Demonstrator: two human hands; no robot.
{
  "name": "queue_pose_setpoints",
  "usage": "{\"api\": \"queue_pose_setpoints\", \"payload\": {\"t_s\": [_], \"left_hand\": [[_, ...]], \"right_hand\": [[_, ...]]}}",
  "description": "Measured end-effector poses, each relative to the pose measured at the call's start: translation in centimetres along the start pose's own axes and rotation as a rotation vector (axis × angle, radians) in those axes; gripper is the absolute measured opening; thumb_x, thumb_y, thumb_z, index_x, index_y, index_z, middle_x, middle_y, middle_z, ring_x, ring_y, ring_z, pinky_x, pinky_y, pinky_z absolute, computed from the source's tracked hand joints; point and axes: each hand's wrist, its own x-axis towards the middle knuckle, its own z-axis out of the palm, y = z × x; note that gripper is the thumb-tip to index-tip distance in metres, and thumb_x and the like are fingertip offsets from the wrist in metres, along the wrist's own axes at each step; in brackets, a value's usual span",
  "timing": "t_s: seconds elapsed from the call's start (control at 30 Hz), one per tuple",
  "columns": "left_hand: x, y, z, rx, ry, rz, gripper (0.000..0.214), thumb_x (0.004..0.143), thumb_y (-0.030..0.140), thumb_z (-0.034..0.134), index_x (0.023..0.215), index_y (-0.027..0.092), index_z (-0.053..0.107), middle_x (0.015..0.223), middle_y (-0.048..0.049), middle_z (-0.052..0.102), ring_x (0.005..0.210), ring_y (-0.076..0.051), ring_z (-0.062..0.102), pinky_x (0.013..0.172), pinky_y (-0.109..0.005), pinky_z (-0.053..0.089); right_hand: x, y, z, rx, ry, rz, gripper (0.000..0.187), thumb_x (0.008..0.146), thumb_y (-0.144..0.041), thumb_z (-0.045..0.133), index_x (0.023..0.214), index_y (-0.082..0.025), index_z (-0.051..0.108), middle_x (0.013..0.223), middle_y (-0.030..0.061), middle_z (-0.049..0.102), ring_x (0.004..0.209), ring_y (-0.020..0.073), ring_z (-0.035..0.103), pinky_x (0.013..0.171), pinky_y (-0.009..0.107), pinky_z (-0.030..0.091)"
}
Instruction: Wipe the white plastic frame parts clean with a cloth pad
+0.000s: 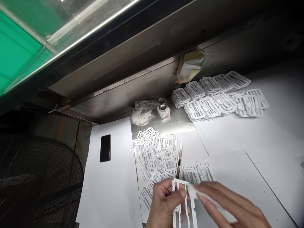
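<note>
My left hand (163, 202) grips a white plastic frame part (184, 205) at the bottom centre, holding it upright by its left rail. My right hand (228, 205) presses a small white cloth or wipe (193, 191) against the frame's top right corner. Just above the hands lies a loose heap of the same white frame parts (156, 155), with a slim utility knife (179, 158) beside it. A smaller flat stack of frames (198, 172) sits right behind the held part.
Neat rows of stacked white frames (218, 95) cover the far right of the white table. A small jar (163, 109) and a crumpled plastic bag (142, 112) stand at the back. A black phone (105, 148) lies left. A dark fan (40, 180) stands beyond the table's left edge.
</note>
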Motion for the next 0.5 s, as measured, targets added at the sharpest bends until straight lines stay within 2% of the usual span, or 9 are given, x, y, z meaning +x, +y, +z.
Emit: {"api": "queue_pose_setpoints", "payload": {"t_s": [0.1, 0.23, 0.37, 0.5], "left_hand": [[-0.1, 0.1, 0.0, 0.005, 0.002, -0.015, 0.031, 0.065, 0.039, 0.083, 0.073, 0.013, 0.068, 0.050, -0.0002, 0.062, 0.036, -0.005, 0.038, 0.038, -0.019, 0.024], [-0.2, 0.2, -0.1, 0.002, 0.022, -0.027, 0.030, 0.065, 0.038, 0.082, 0.074, 0.013, 0.068, 0.049, -0.0005, 0.062, 0.036, -0.005, 0.039, 0.037, -0.019, 0.022], [-0.2, 0.3, 0.0, 0.000, 0.012, 0.010, 0.028, 0.068, 0.037, 0.081, 0.072, 0.013, 0.068, 0.050, -0.0003, 0.062, 0.037, -0.005, 0.039, 0.037, -0.019, 0.024], [-0.4, 0.6, 0.2, -0.006, 0.005, -0.007, 0.027, 0.069, 0.036, 0.081, 0.073, 0.013, 0.067, 0.051, -0.0009, 0.063, 0.037, -0.005, 0.039, 0.037, -0.019, 0.024]], "right_hand": [[1.0, 0.6, -0.2, 0.027, 0.006, 0.019, 0.024, 0.097, -0.019, 0.058, 0.121, -0.021, 0.063, 0.107, 0.0070, 0.068, 0.095, 0.0194, 0.068, 0.079, 0.023, 0.060], [1.3, 0.7, -0.2, -0.024, 0.088, 0.078, 0.020, 0.098, -0.023, 0.060, 0.118, -0.022, 0.064, 0.108, 0.0040, 0.066, 0.096, 0.0154, 0.067, 0.089, 0.018, 0.054], [0.7, 0.4, 0.0, -0.015, 0.008, 0.023, 0.023, 0.099, -0.022, 0.057, 0.121, -0.021, 0.062, 0.108, 0.0055, 0.067, 0.095, 0.0165, 0.068, 0.083, 0.018, 0.057], [0.9, 0.6, -0.3, -0.063, 0.076, 0.039, 0.024, 0.098, -0.019, 0.059, 0.122, -0.022, 0.061, 0.110, 0.0042, 0.066, 0.098, 0.0158, 0.066, 0.090, 0.019, 0.054]]}}
